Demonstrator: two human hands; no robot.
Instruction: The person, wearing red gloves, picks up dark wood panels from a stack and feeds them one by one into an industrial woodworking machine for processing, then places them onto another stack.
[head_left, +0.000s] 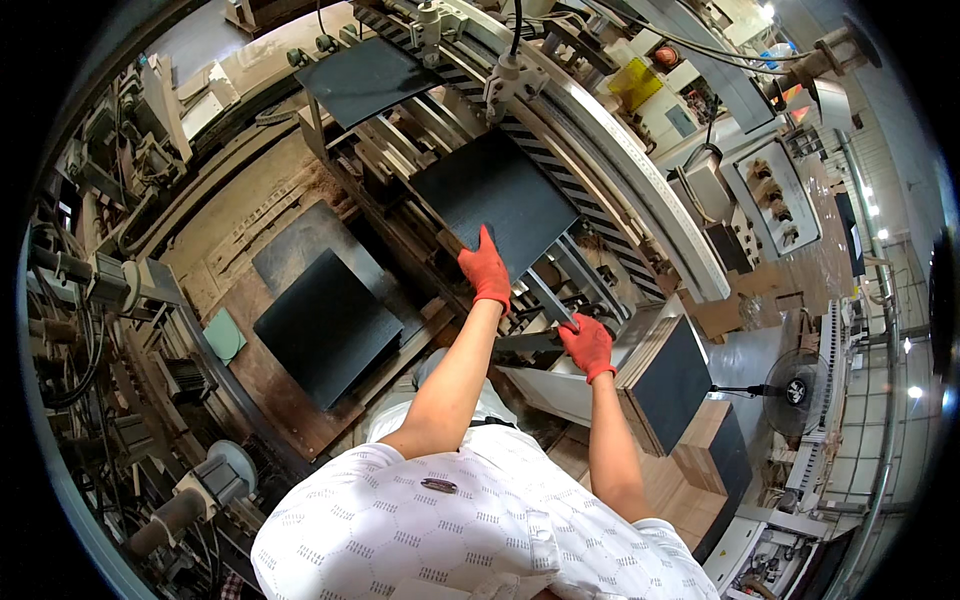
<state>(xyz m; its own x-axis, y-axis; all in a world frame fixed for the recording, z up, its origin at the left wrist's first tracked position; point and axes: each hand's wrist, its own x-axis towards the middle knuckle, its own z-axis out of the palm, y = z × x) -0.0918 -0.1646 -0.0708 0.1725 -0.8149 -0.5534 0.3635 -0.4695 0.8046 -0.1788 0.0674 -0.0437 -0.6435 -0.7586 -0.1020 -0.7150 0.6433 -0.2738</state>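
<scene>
My left hand, in a red glove, is at the near left corner of a dark flat panel. One digit lies over the panel's top; the other fingers curl at its edge and are partly hidden. The panel rests on the rails of a machine bed. To the right and nearer me, my right hand, also red-gloved, has its fingers curled round the near end of a metal rail. A second dark panel lies farther along the same bed.
At left, dark panels lie on a brown board. Stacked dark-faced boards stand right of my right hand. A curved-looking machine beam with hanging heads runs along the bed's far right side. A black fan stands farther right.
</scene>
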